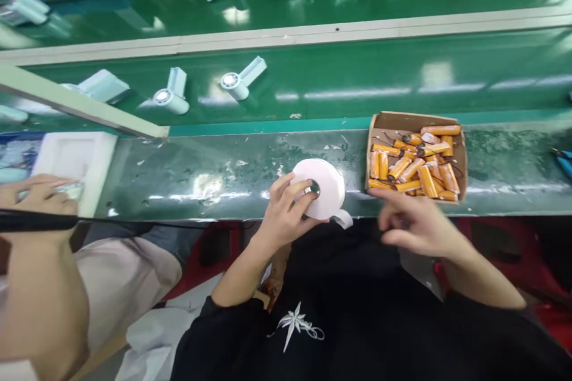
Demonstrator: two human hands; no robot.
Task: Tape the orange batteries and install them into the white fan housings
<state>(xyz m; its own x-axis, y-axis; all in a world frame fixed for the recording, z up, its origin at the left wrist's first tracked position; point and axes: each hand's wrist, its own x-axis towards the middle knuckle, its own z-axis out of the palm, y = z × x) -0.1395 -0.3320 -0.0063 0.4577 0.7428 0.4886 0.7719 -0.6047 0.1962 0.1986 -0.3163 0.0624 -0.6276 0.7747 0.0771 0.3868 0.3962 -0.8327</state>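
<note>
My left hand (288, 208) grips a roll of white tape (328, 184) over the front edge of the bench, fingers at its centre hole. A loose tape end (343, 218) curls off the roll's lower right side. My right hand (413, 223) is to the right of the roll, just in front of a cardboard box (462, 161). Its index finger stretches left along the box's front edge, the thumb is apart and the other fingers are bent; nothing shows in it. Several orange wrapped battery cells (409, 171) with dark wires lie jumbled in the box.
Beyond the bench (223, 161) runs a green conveyor (357, 83) carrying pale blue housings (241, 78). A second belt behind bears more of them. A slanting pale post (89, 104) stands at left. A co-worker's hand (40, 193) is beside a white foam tray (96, 155).
</note>
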